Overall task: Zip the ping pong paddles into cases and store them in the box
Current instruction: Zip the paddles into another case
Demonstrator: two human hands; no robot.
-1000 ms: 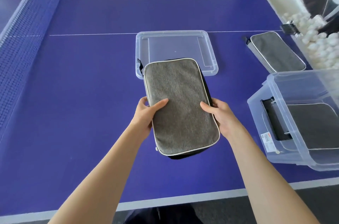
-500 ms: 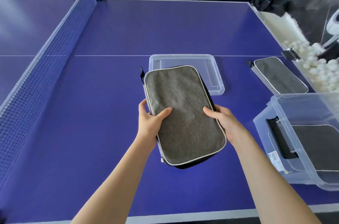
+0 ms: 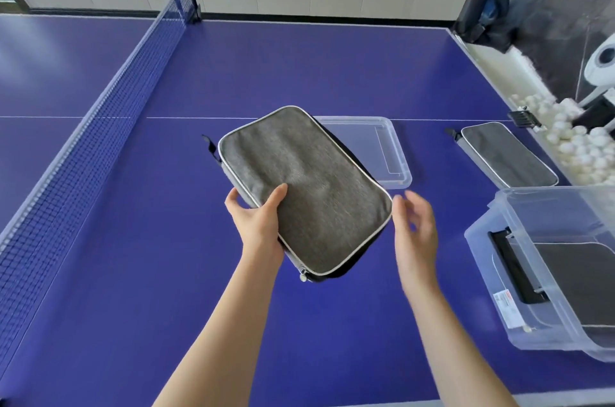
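A grey fabric paddle case point(image 3: 309, 187) with pale piping is held above the blue table, tilted with its far end to the left. My left hand point(image 3: 258, 218) grips its near left edge, thumb on top. My right hand point(image 3: 414, 230) hovers just off the case's right corner, fingers loosely spread and holding nothing. A clear plastic box point(image 3: 492, 260) stands at the right with a grey case point(image 3: 579, 280) lying inside it. Another grey case point(image 3: 509, 155) lies flat on the table beyond the box.
The box's clear lid point(image 3: 389, 147) lies on the table behind the held case. The net point(image 3: 100, 127) runs along the left. White balls point(image 3: 579, 143) are heaped in a catch net off the table's right edge, beside a white machine point(image 3: 602, 67).
My right hand has let go of the case and drawn slightly away. The case has turned, its far end swinging left, now held by my left hand alone. The view has tilted upward.
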